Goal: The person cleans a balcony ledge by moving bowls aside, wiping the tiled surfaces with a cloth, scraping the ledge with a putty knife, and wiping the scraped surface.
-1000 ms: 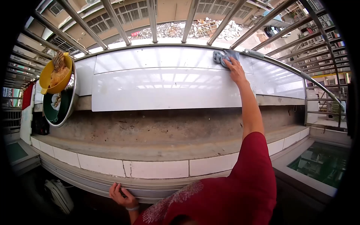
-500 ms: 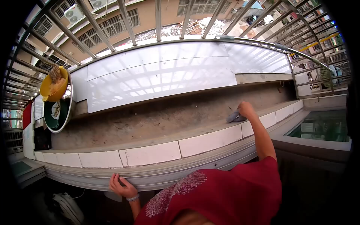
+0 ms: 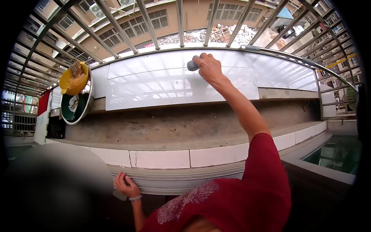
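Observation:
My right hand (image 3: 210,69) is closed around a bunched grey cloth (image 3: 193,64), over the far part of the glossy white panel (image 3: 162,91). From this angle I cannot tell how much of the cloth touches the panel. Below, my left hand (image 3: 126,185) rests against the metal window frame (image 3: 185,179), its fingers lightly bent and a little apart, holding nothing. A bracelet circles that wrist. Between the white panel and the tiled sill (image 3: 160,159) runs a dusty, stained concrete strip (image 3: 166,123).
Metal bars (image 3: 180,23) rise behind the panel. On the left, a yellow colander (image 3: 73,84) sits over a metal basin (image 3: 90,101) with a green container (image 3: 69,112) in it. A long metal pole (image 3: 286,55) lies along the right side. A blurred dark shape (image 3: 69,170) covers the lower left.
My right hand has carried the grey cloth from the concrete strip near the sill up and left to the white panel. My left hand stays at the frame. A blurred shape has appeared lower left.

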The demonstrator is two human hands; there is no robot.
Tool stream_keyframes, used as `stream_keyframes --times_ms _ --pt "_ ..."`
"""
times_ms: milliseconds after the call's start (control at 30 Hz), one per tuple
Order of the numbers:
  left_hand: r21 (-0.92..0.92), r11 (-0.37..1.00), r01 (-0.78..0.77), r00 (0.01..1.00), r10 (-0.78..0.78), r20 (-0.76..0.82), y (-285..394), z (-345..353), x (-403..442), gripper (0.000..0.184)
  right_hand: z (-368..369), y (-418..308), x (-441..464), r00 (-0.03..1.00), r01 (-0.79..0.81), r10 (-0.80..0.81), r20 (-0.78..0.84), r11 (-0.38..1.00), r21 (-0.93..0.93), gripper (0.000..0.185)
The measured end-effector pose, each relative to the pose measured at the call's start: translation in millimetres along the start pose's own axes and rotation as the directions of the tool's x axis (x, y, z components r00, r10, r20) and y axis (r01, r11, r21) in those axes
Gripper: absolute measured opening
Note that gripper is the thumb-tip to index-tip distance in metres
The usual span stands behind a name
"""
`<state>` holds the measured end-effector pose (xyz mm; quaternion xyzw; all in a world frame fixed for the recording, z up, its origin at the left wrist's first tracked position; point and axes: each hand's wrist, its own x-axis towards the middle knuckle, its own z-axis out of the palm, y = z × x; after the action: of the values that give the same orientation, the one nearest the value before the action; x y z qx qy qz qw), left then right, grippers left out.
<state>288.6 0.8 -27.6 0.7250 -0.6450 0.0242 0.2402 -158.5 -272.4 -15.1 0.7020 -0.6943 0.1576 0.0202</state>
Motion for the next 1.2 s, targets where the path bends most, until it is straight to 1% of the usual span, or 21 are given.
stream_keyframes --times_ms 67,200,333,367,433,467,500,600,667,700,733,833,933,967,1000,1033,1067,1100,1133,1167,1200 --pt "-0.006 1.000 -0.001 1.000 0.001 0.015 -2.3 -0.2 0.5 0.014 44.3 -46.3 46.9 0.959 0.249 -0.241 -0.147 0.968 0.037 0.016" --pt "-0.051 0.998 0.030 0.999 -0.028 0.034 -2.9 2.1 0.0 0.014 132.2 -117.0 104.9 0.817 0.564 -0.565 -0.115 0.824 -0.043 0.019" --pt "-0.055 0.997 0.045 0.998 -0.043 0.046 -0.6 2.1 1.7 0.014 185.4 -112.4 113.9 0.842 0.529 -0.533 0.078 0.846 0.067 0.026" --pt "-0.056 0.997 0.057 0.997 -0.055 0.051 -1.0 2.6 0.1 0.014 194.8 -92.7 113.5 0.836 0.545 -0.548 -0.001 0.831 0.112 0.029" --pt "-0.052 0.997 0.052 0.997 -0.048 0.060 -2.4 1.9 -0.9 0.015 173.2 -42.9 102.9 0.844 0.525 -0.529 0.083 0.848 0.068 0.033" --pt "-0.048 0.998 0.039 0.998 -0.036 0.059 -2.2 2.0 -1.3 0.015 176.2 -7.4 94.4 0.864 0.500 -0.503 0.013 0.862 0.083 0.036" --pt "-0.045 0.999 0.025 0.998 -0.023 0.051 -2.2 2.7 -0.5 0.015 154.1 23.8 80.4 0.908 0.402 -0.410 0.082 0.910 0.103 0.047" --pt "-0.043 0.999 -0.006 0.999 0.008 0.038 -3.6 1.8 -1.2 0.015 115.2 131.2 20.2 1.000 -0.007 0.008 0.006 0.987 -0.159 0.037" --pt "-0.042 0.999 -0.013 1.000 0.014 0.024 -3.5 0.8 -1.9 0.015 84.8 191.2 -35.3 0.920 -0.380 0.389 -0.032 0.872 -0.309 0.033" --pt "-0.045 0.999 -0.019 1.000 0.020 0.018 -3.7 1.3 -1.3 0.015 78.0 220.5 -67.7 0.872 -0.482 0.473 -0.124 0.789 -0.381 0.030" --pt "-0.061 0.998 -0.020 1.000 0.021 0.001 -2.6 3.8 -0.8 0.015 45.0 247.1 -115.9 0.732 -0.621 0.681 -0.011 0.661 -0.421 0.028" --pt "-0.056 0.998 -0.008 1.000 0.006 -0.025 -6.6 6.1 -6.7 0.014 2.3 258.8 -189.5 0.596 -0.629 0.795 0.112 0.549 -0.550 0.025" --pt "-0.033 0.999 -0.043 0.998 0.042 -0.045 -14.4 6.5 -9.2 0.014 -26.8 243.4 -237.2 0.537 -0.572 0.729 0.424 0.685 -0.451 0.023" --pt "-0.033 0.998 -0.052 0.998 0.051 -0.046 -15.0 7.8 -8.1 0.014 -22.5 256.7 -247.3 0.595 -0.285 0.545 0.591 0.831 -0.479 0.022" --pt "-0.032 0.998 -0.055 0.998 0.054 -0.043 -14.8 9.4 -8.4 0.014 -10.1 279.0 -252.7 0.566 0.033 0.340 0.751 0.901 -0.432 0.022" --pt "-0.037 0.998 -0.058 0.998 0.057 -0.035 -15.0 9.2 -8.2 0.014 -5.3 299.0 -255.3 0.444 0.343 0.136 0.886 0.887 -0.308 0.023" --pt "-0.038 0.998 -0.057 0.998 0.056 -0.024 -14.9 8.8 -8.0 0.015 -11.5 313.4 -253.2 0.596 0.335 -0.095 0.797 0.932 -0.141 0.021" --pt "-0.026 0.998 -0.065 0.997 0.064 -0.031 -14.8 9.9 -8.4 0.015 -34.0 303.3 -231.7 0.564 0.299 -0.040 0.825 0.941 -0.159 0.021" --pt "-0.011 0.997 -0.076 0.996 0.076 -0.038 -15.8 9.3 -8.7 0.015 -41.9 297.5 -217.0 0.666 0.090 0.177 0.725 0.945 -0.314 0.021" --pt "-0.007 0.997 -0.071 0.997 0.071 -0.031 -14.7 9.0 -8.3 0.015 -57.5 296.4 -202.0 0.659 -0.014 0.340 0.670 0.897 -0.442 0.023" --pt "-0.005 0.998 -0.068 0.997 0.068 -0.031 -14.1 9.4 -8.6 0.015 -65.2 302.8 -186.8 0.647 -0.334 0.545 0.533 0.831 -0.445 0.026"
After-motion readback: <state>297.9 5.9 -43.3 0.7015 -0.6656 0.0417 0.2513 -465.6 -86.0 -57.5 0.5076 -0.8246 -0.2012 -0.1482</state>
